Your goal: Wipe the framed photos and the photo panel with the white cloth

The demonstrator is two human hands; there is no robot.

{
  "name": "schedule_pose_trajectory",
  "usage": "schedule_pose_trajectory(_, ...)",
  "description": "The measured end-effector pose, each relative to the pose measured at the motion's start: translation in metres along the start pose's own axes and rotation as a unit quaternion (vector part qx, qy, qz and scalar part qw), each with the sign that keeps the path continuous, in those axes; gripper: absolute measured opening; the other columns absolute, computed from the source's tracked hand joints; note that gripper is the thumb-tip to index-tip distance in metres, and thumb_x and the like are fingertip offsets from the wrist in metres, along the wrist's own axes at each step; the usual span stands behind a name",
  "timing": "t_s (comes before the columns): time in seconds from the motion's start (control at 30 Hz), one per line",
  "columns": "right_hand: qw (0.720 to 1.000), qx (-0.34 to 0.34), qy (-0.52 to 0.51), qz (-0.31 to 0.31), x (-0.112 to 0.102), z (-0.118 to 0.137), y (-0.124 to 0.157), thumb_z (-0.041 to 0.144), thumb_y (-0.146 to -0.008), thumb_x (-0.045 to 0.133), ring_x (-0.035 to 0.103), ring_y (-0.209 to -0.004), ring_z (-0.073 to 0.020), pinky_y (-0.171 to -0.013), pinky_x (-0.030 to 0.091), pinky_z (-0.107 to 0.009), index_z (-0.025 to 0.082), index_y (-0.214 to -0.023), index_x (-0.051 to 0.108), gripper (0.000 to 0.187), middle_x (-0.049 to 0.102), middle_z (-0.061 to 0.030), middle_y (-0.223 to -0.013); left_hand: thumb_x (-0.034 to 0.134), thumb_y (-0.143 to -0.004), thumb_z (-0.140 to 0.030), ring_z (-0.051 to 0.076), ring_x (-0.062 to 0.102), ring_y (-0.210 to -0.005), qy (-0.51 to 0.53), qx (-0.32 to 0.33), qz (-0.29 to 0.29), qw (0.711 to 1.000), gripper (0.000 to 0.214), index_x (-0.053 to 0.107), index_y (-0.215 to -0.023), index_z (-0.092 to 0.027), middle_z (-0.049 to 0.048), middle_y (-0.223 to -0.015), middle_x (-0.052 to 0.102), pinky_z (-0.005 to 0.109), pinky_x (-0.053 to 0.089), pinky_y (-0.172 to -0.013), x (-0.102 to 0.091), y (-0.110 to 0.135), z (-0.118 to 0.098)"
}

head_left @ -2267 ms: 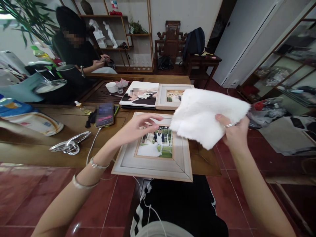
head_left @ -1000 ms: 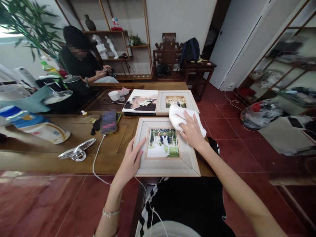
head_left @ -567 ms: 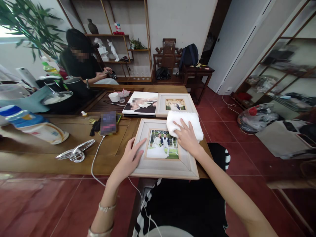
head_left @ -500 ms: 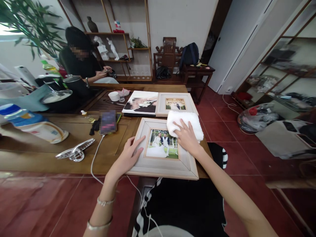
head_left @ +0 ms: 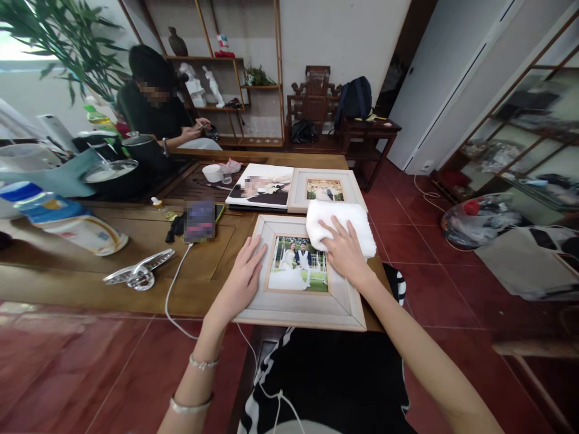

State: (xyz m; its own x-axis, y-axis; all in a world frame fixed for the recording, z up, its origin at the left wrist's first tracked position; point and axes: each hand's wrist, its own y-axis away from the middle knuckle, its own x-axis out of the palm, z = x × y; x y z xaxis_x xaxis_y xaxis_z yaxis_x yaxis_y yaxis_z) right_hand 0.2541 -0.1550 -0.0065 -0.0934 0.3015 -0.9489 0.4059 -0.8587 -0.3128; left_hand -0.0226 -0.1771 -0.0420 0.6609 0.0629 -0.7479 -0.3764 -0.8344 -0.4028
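A pale wooden picture frame (head_left: 289,310) with a wedding photo lies on the table's near edge. My left hand (head_left: 242,277) rests flat on the frame's left side, its fingers stretched out. A folded white towel (head_left: 362,226) covers the frame's upper right corner. My right hand (head_left: 346,253) holds the towel down from above, its fingers apart and bent into the pile; the thumb is hard to make out. Just beyond lies a second pale frame (head_left: 298,190), partly covered by the towel, beside a white photo album (head_left: 248,175).
On the wooden table (head_left: 235,241) are a phone (head_left: 199,221) with a white cable, a silver winged ornament (head_left: 140,271), a blue-capped bottle (head_left: 67,220) and a white cup (head_left: 211,173). Across the table sits another person (head_left: 154,114). A plastic bag (head_left: 474,220) lies on the floor.
My left hand has shifted slightly right and up along the frame's left side, its fingers now closer together. The towel and my right hand stay at the upper right corner. The view has shifted slightly.
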Motion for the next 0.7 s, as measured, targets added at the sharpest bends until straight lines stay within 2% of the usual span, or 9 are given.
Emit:
schedule_pose_trajectory(0.1, 1.0, -0.004, 0.006, 0.002, 0.0, 0.0, 0.0, 0.003, -0.077, 0.047, 0.026, -0.14, -0.0372, -0.112, 0.019, -0.061, 0.018, -0.106, 0.069, 0.04, 0.044, -0.0051, -0.147, 0.031, -0.098, -0.02, 0.024, 0.014, -0.146, 0.018, 0.0, 0.014, 1.0, 0.045, 0.042, -0.142, -0.02, 0.0082, -0.158, 0.023, 0.046, 0.02, -0.118, -0.002, -0.001, -0.003)
schedule_pose_trajectory(0.2, 1.0, -0.006, 0.007, 0.004, 0.001, 0.0, 0.0, 0.002, -0.076, 0.046, 0.026, -0.14, -0.0378, -0.111, 0.018, -0.061, 0.017, -0.104, 0.069, 0.04, 0.044, -0.0049, -0.147, 0.032, -0.098, -0.02, 0.023, 0.019, -0.145, 0.02, 0.0, 0.028, 0.999, 0.045, 0.045, -0.14, -0.02, 0.0089, -0.155, 0.03, 0.045, 0.023, -0.117, -0.001, -0.002, -0.003)
schedule_pose_trajectory(0.53, 1.0, -0.011, 0.005, 0.021, -0.006, 0.001, 0.001, 0.001, -0.076, 0.048, 0.029, -0.139, -0.0383, -0.11, 0.021, -0.063, 0.018, -0.108, 0.069, 0.042, 0.046, -0.0066, -0.145, 0.033, -0.097, -0.024, 0.023, 0.028, -0.143, 0.019, -0.014, 0.015, 1.0, 0.044, 0.046, -0.139, -0.018, 0.0117, -0.15, 0.038, 0.047, 0.025, -0.116, 0.001, -0.002, 0.003)
schedule_pose_trajectory(0.7, 0.997, -0.043, 0.002, 0.068, -0.016, 0.019, 0.024, 0.0, -0.074, 0.051, 0.033, -0.136, -0.0411, -0.108, 0.022, -0.067, 0.018, -0.103, 0.07, 0.039, 0.05, -0.0098, -0.142, 0.031, -0.096, -0.019, 0.022, 0.029, -0.142, 0.032, -0.024, 0.001, 0.999, 0.046, 0.044, -0.14, -0.019, 0.0108, -0.15, 0.039, 0.046, 0.025, -0.117, 0.001, -0.002, 0.003)
